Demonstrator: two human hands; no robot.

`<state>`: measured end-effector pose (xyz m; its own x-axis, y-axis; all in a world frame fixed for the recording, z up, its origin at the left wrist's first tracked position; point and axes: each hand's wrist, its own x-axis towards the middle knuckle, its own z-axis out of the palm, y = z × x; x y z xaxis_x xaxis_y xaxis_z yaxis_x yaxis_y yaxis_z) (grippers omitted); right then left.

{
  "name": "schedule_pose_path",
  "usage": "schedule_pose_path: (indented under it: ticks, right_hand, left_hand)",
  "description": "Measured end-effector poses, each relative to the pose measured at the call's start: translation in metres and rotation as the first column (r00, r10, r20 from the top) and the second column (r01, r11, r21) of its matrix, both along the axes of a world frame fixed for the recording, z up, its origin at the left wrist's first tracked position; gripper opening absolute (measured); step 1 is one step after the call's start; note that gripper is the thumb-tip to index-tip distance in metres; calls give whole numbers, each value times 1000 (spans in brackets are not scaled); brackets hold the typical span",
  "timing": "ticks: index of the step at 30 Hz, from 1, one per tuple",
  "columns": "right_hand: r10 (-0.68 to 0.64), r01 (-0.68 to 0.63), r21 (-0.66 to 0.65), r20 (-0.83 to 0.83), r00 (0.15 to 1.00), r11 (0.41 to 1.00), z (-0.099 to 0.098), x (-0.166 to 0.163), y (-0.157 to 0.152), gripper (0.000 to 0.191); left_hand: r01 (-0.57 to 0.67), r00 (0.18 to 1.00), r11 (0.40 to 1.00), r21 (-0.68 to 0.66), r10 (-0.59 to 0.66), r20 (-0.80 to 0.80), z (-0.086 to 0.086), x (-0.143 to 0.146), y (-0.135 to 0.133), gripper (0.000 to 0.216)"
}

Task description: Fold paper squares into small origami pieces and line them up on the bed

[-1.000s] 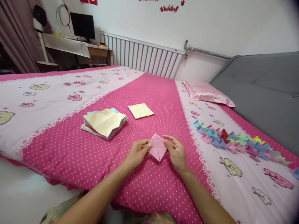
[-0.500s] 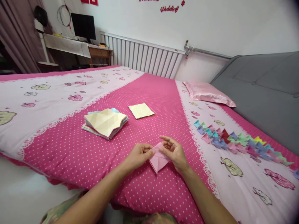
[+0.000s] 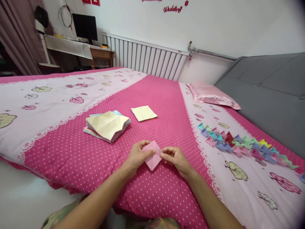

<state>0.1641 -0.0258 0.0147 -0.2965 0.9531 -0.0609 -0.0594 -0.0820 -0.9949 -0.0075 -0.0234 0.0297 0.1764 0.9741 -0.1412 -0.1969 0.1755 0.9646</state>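
Observation:
A pink folded origami paper (image 3: 152,163), diamond-shaped with a crease down its middle, is held between my two hands just above the bed. My left hand (image 3: 139,156) grips its left side, thumb across the front and fingers behind. At the right corner, my right hand (image 3: 176,158) pinches the paper between thumb and fingertips. Ahead and to the left lies a stack of creased paper sheets (image 3: 107,124), pale yellow on top. A smaller pile of pale yellow square paper (image 3: 144,113) rests beyond my hands.
Rows of small folded paper boats (image 3: 245,143) in many colours stand on the bed to the right. A pink pillow (image 3: 212,95) lies behind them by the grey headboard (image 3: 267,82). The dotted pink bedspread (image 3: 162,92) covers the bed. A desk with a monitor (image 3: 85,27) stands far left.
The pink paper has shifted left and slightly up and now shows a flat diamond face. My left hand has moved left with it; my right thumb has slid to the right corner.

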Motion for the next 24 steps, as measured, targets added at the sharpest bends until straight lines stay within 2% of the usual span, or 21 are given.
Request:
schedule_pose_path:
  ticks: [2,8,11,14,20,24]
  right_hand:
    - [-32,32,-38,1,999,999,-1,0,1,22]
    - [-159,144,-127,-118,980,981,-2,-1,3,25]
    - [-187,166,-136,-162,969,977,-1,-2,4,23]
    - [-149,131,-112,-165,975,985,0,-2,3,23]
    - [-119,120,1,-75,990,993,-6,-1,4,32]
    - [-120,123,77,-45,992,989,-8,-3,5,26]
  left_hand:
    - [-20,1000,1000,3,20,16,1,0,0,36]
    - [42,999,999,-13,-42,23,1,0,1,48]
    - [31,999,999,-29,-31,12,1,0,0,43]
    - [30,999,1000,3,-30,-37,2,0,0,29]
    - [-3,995,996,90,12,-98,0,-1,1,28]
    - [97,993,995,23,-96,-63,-3,0,0,33]
